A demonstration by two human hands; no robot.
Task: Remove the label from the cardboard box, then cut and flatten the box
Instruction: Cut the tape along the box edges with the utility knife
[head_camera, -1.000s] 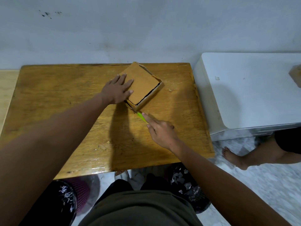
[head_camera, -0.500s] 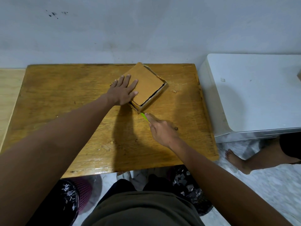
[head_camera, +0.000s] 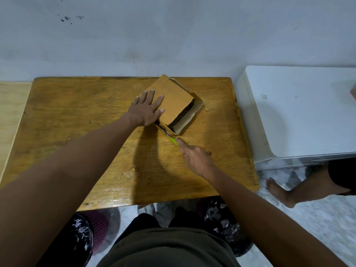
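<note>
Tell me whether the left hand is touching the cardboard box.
Touching. The head view shows the left hand laid flat, fingers straight, on the top flap of the cardboard box.

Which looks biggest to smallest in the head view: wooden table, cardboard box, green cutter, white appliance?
1. wooden table
2. white appliance, cut off by the frame edge, so its rank against the table is unsure
3. cardboard box
4. green cutter, mostly hidden in the right hand; only its tip shows

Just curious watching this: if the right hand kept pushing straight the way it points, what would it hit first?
Most likely the near corner of the cardboard box; the right hand points its green cutter up-left, its tip already about there.
</note>
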